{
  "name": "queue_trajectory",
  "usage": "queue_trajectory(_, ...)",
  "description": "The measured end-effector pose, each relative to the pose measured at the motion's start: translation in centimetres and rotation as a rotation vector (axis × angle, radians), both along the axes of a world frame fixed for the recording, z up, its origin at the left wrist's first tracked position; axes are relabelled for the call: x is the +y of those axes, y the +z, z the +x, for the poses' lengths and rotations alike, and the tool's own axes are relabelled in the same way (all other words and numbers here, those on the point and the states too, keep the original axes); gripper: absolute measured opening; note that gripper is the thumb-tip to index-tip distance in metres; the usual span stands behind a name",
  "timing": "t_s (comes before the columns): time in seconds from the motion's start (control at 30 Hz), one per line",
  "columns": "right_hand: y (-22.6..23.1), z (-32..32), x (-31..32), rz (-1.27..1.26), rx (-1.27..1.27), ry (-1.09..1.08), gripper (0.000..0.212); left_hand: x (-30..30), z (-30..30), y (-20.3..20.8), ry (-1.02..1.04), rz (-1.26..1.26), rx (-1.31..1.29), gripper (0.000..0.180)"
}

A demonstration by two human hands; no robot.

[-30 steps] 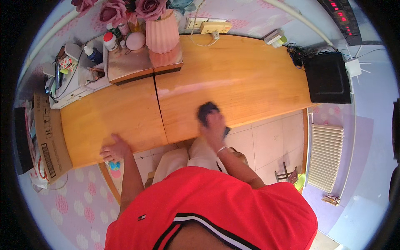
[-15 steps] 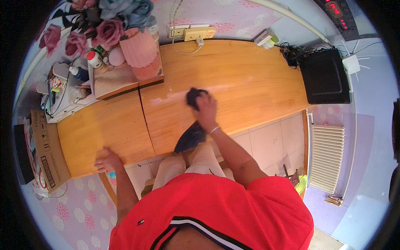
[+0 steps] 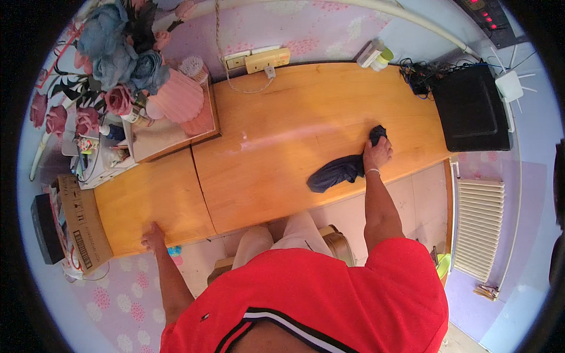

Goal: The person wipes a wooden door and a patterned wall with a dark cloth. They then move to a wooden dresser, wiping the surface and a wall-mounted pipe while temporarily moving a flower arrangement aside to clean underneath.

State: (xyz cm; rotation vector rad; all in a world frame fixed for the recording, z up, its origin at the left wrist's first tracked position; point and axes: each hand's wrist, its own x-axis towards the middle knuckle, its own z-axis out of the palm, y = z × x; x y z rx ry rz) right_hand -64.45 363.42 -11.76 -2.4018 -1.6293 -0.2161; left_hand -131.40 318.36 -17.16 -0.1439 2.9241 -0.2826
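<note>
A dark navy cloth (image 3: 336, 172) lies on the orange wooden tabletop (image 3: 268, 129). My right hand (image 3: 377, 154) grips it and presses it to the wood right of the middle. One bunched end sticks out beyond my fingers, and the long loose end trails leftward near the front edge. My left hand (image 3: 154, 237) rests on the front edge at the table's left part. It holds nothing, and its fingers look apart. A whitish patch (image 3: 244, 141) shows on the wood left of the cloth.
At the back left stands a box (image 3: 176, 148) with a pink shell-shaped thing, under artificial flowers (image 3: 118, 59). A cardboard carton (image 3: 82, 226) is at the left end. A black case (image 3: 471, 109), tangled cables (image 3: 421, 76) and a white router (image 3: 509, 86) sit at the right. A seam crosses the tabletop.
My right hand has swept the cloth to the right across the tabletop, and its loose end now trails on the wood. My left hand stays at the front edge. The view has shifted slightly.
</note>
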Motion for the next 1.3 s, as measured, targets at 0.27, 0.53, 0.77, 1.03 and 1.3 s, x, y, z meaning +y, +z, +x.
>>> queue_trajectory(0.27, 0.5, -13.3, -5.9, -0.046, 0.184, 0.685, 0.041, 10.8, 15.2, -0.8, -0.789, 0.529, 0.442, 0.056)
queue_trajectory(0.53, 2.6, -27.1, -6.2, -0.143, 0.276, 1.542, 0.044, 27.6, 27.3, 1.6, -0.762, 0.659, 0.279, 0.071)
queue_trajectory(0.77, 0.9, -17.2, 8.5, -0.089, 0.104, 0.935, 0.037, 29.5, 30.1, 4.2, -0.643, 0.484, 0.217, 0.084)
queue_trajectory(1.03, 0.8, -21.0, 17.0, -0.056, 0.054, 0.796, 0.046, 29.8, 30.2, 3.8, -0.666, 0.429, 0.224, 0.084)
queue_trajectory(1.3, 0.7, -13.8, 21.0, 0.036, 0.188, 0.703, 0.035, 29.4, 30.1, 3.7, -0.7, 0.393, 0.306, 0.081)
